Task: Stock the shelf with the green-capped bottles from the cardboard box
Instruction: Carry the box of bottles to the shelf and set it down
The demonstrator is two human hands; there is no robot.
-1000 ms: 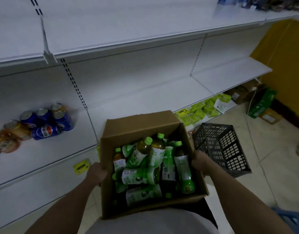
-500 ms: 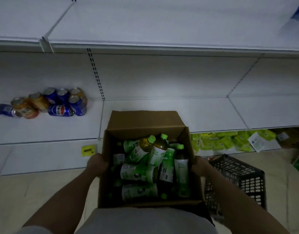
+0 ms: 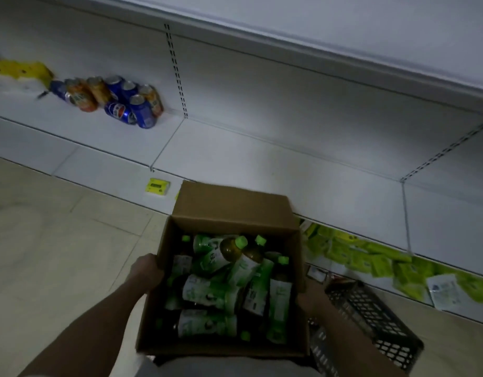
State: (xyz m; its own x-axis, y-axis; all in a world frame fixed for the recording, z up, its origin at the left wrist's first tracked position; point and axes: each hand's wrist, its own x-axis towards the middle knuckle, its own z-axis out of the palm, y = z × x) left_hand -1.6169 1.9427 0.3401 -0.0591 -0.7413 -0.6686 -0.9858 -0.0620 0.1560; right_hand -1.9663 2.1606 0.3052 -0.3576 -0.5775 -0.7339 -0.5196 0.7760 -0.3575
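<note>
Shelving comes first in my view: the long white metal shelf (image 3: 262, 164) straight ahead of me is bare across its middle bay, with not one green-capped bottle standing on it, so I judge the stocking has not begun. Off to the left on the same level sits a loose cluster of blue and orange drink cans (image 3: 117, 97), and beyond them a blurred yellow package (image 3: 22, 70). Lower right, a jumble of yellow-green packets (image 3: 371, 257) lies on the bottom tier, with a dark slatted plastic crate (image 3: 371, 319) on the pale tiled floor (image 3: 44, 240) beside me.

Next down in size, the open brown cardboard box (image 3: 232, 205) hangs in front of my body, its far flap raised, just short of the shelf edge. I have my left hand (image 3: 146, 273) curled around its left wall and my right hand (image 3: 309, 297) pressed against the right wall, mostly hidden behind the cardboard; both are closed on the box alone.

Inside, the green-capped bottles of amber tea with green-and-white labels (image 3: 226, 281) lie heaped and tilted, seemingly a full load. Everything remains: set the box down, then lift the bottles out and stand them on the shelf.
</note>
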